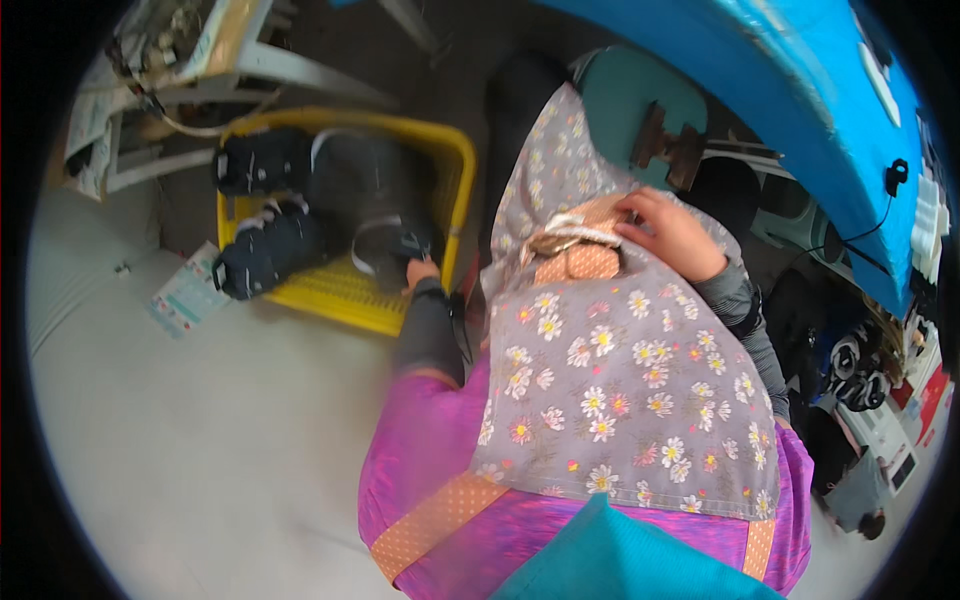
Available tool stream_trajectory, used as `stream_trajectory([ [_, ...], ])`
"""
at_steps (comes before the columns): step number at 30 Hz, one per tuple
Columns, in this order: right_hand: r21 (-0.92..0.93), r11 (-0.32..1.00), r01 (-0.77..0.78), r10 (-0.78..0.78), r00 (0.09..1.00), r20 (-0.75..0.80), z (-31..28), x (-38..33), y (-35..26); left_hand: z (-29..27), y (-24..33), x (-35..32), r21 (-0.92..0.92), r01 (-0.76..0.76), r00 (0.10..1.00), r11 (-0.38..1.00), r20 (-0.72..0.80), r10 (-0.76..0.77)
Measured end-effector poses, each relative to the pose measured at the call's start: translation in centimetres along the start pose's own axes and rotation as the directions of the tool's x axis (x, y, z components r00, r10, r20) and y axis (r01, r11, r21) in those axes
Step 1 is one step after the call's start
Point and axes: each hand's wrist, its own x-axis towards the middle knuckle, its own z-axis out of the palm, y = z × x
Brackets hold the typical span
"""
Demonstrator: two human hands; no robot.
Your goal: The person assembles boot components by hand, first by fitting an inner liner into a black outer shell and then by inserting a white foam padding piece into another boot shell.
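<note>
At the left, my left hand (pixel 422 272) reaches over the near rim of a yellow plastic basket (pixel 458 190). Its fingers close on the edge of a black padded item with pale trim (pixel 385 235), smeared by motion; its exact kind cannot be made out. Similar black items (pixel 262 160) lie stacked in the basket. My right hand (pixel 672 232) rests on my lap, fingers loosely bent over the flowered grey apron (pixel 610 380). Its fingertips touch the bunched tan dotted fabric (pixel 578 262) there, and I see nothing gripped in it.
A blue-covered table (pixel 790 90) curves along the upper right. Below its edge stands a green stool or chair seat (pixel 635 100). A white-framed rack (pixel 285 65) is beyond the basket. A printed sheet (pixel 190 292) lies on the floor beside the basket. Another person (pixel 862 490) is at far right.
</note>
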Motion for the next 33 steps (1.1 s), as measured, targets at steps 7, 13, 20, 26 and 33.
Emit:
stream_trajectory([
  [7, -0.051, 0.998, -0.028, 0.027, 0.999, -0.02, 0.7, -0.9, 1.5, -2.7, -0.4, -2.5, 0.118, 0.075, 0.997, 0.99, -0.007, -0.074],
  [13, -0.002, 0.999, -0.054, 0.054, 0.998, -0.031, 0.7, -1.1, 0.6, -7.9, -0.7, -0.5, 0.108, -0.055, 0.996, 0.993, -0.06, 0.061],
  [20, 0.034, 0.995, -0.089, 0.092, 0.992, -0.086, 1.1, -2.0, 1.5, -13.4, 7.2, 0.1, 0.127, -0.284, 0.942, 0.95, 0.223, 0.252],
  [26, 0.156, 0.987, -0.029, 0.049, 0.991, -0.124, 1.5, -2.2, 0.2, -19.9, 18.4, 3.2, 0.336, -0.706, 0.661, 0.623, -0.001, 0.75],
  [33, 0.143, 0.979, -0.142, 0.155, 0.985, -0.082, 1.3, -3.6, 1.2, -33.6, 45.9, -13.1, 0.153, -0.984, -0.174, -0.096, -0.664, 0.727],
])
